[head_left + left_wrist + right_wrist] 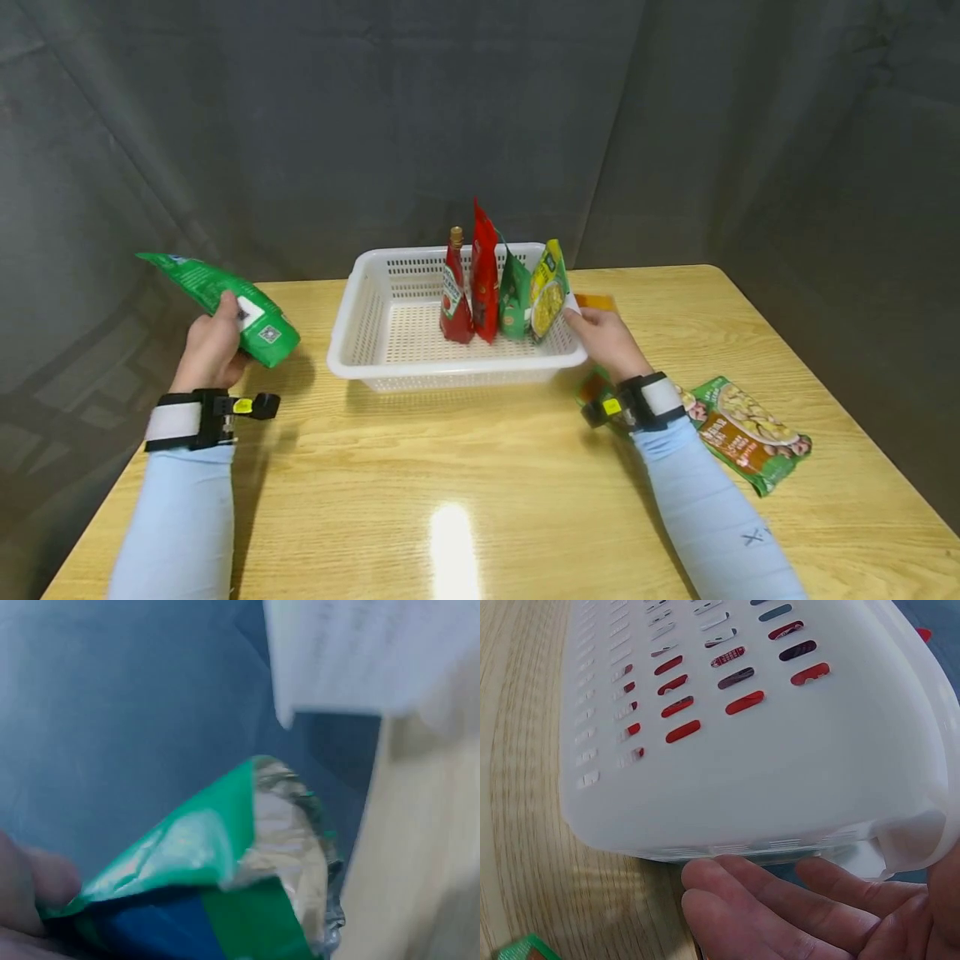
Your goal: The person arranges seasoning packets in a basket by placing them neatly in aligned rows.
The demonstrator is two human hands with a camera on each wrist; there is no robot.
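Your left hand point(212, 348) is raised at the left, fingers curled in a grip; your right hand point(606, 337) reaches forward, fingers point(780, 900) extended.

We see worktop point(525, 467): pale wood grain, glossy. Basket point(375, 317): white perforated plastic, smooth, semi-matt. Green pouch point(225, 304): shiny foil film. Behind basket, backdrop point(300, 125): grey matt cloth.
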